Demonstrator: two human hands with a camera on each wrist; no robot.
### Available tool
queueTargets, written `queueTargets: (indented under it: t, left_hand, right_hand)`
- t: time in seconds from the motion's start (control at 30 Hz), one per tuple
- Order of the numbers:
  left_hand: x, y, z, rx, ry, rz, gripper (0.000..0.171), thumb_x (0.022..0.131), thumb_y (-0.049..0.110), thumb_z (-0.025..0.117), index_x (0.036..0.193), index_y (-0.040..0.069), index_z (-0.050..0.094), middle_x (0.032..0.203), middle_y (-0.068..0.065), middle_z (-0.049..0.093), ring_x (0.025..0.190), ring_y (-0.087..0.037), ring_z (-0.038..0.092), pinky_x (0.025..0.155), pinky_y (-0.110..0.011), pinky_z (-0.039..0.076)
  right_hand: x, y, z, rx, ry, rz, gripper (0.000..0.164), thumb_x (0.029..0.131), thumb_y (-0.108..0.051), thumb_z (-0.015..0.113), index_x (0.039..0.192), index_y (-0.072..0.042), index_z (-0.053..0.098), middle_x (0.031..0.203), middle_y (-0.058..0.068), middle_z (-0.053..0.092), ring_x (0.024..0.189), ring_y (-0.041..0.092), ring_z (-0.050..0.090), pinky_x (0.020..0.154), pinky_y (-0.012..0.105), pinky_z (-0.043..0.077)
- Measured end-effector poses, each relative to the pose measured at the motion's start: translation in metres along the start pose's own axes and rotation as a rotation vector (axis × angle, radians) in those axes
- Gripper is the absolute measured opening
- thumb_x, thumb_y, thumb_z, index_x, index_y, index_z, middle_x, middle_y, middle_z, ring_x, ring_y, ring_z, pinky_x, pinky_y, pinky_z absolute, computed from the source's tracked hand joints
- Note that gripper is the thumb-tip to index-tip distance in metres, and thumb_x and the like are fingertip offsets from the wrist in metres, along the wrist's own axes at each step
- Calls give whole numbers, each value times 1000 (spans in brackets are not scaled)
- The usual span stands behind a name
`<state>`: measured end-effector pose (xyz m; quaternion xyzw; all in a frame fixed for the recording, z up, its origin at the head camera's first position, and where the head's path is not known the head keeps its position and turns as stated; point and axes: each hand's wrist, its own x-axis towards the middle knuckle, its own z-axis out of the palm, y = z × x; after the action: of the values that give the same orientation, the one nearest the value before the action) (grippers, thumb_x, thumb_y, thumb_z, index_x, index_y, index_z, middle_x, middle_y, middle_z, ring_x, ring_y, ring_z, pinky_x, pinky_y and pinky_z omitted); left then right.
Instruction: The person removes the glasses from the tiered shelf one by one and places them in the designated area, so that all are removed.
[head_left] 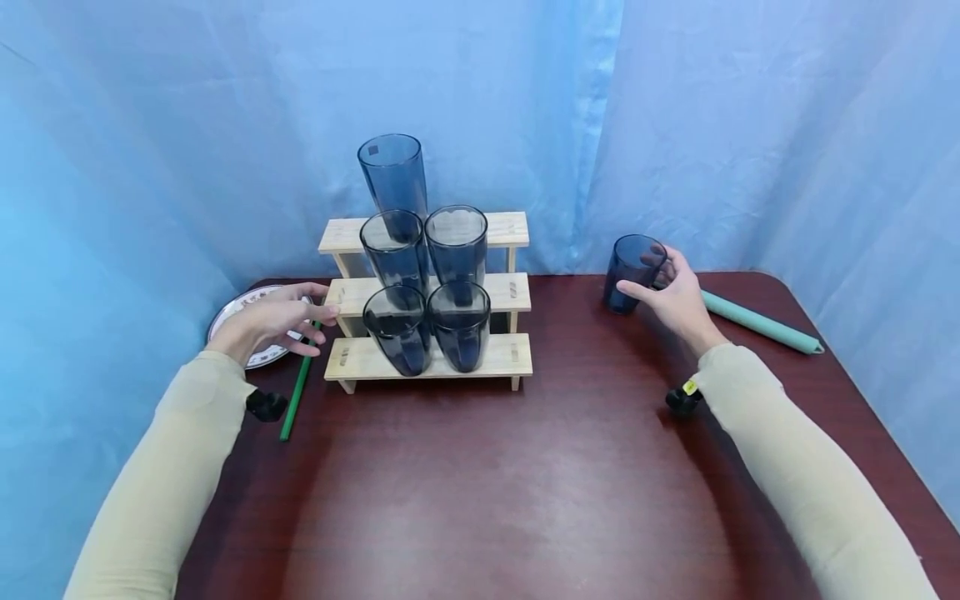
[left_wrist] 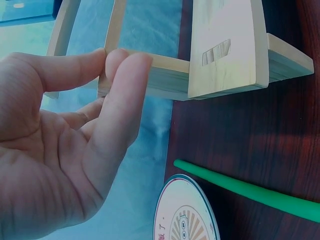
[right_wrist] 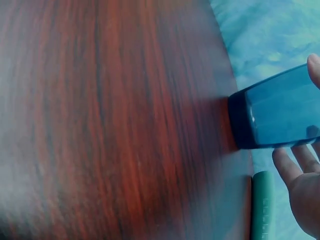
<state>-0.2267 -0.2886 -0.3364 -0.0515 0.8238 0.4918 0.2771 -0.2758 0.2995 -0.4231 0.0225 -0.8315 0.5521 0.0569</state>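
Note:
A three-step wooden shelf (head_left: 510,354) stands at the back left of the table. My left hand (head_left: 281,321) is at the left end of its middle step, and in the left wrist view thumb and fingertips pinch the board's edge. Dark blue tumblers fill the left and middle of the steps: one tall tumbler (head_left: 393,175) on top, two on the middle step, two on the lowest. To the right of the shelf, my right hand (head_left: 678,304) grips another blue tumbler (head_left: 626,279) by its side, thumb in front. In the right wrist view its base is right at the tabletop.
A patterned plate (head_left: 262,357) lies left of the shelf, partly behind my left hand. Beside it is a thin green stick (head_left: 298,396). A pale green tube (head_left: 765,323) lies at the right back. Blue curtains (head_left: 675,108) hang close behind the table (head_left: 480,483).

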Motion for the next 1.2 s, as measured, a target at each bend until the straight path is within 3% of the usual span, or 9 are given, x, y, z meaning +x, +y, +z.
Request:
queueTargets:
  t: [0.3,0.57,0.7,0.83,1.03,1.1,1.2]
  left_hand:
    - [-3,-1,1,-27,-1,5,72,105,29,57,160,7,17,143,-27,42,88,-26,63,81,-44,60]
    - [-2,-2,0,-45,-6,27,71,105,28,57,160,7,18,143,-27,44,87,-25,62,81,-44,60]
    - [0,-2,1,-54,-5,26,71,105,28,57,160,7,18,145,-28,43,86,-24,62,81,-44,60]
    - [0,-2,1,-60,-3,29,70,105,27,57,160,7,19,145,-27,43,87,-25,63,81,-43,60]
    - [2,-4,1,-80,3,31,73,105,28,58,162,8,16,143,-26,44,88,-24,64,81,-42,60]
    - [3,-7,1,-93,7,35,72,105,28,57,162,9,16,141,-25,45,86,-22,64,81,-42,60]
    - [4,-12,2,-123,10,40,72,106,28,57,162,9,16,138,-23,45,85,-21,65,81,-41,60]
  right_hand:
    - [5,4,-2,-73,-31,-24,93,89,-41,79,160,-15,24,153,14,45,138,31,43,106,52,43]
    - [-10,-24,-1,-58,-47,-19,88,92,-29,78,159,-8,25,153,21,44,138,35,42,107,53,41]
    - [-11,-28,-2,-55,-54,-20,86,93,-28,77,159,-9,26,153,22,43,139,35,42,108,51,42]
    - [-4,-18,-5,-47,-59,5,91,92,-31,79,160,-11,23,155,18,42,139,34,41,107,53,41]
    - [5,-2,-9,-32,-64,-5,103,90,-37,79,164,-24,8,162,14,31,146,34,32,112,57,36]
    - [3,-8,-10,-33,-55,-31,106,91,-37,78,164,-27,3,164,14,25,149,35,26,116,57,30]
    - [-10,-38,-9,-40,-15,-103,101,93,-33,76,164,-22,5,166,13,20,153,30,18,120,55,21]
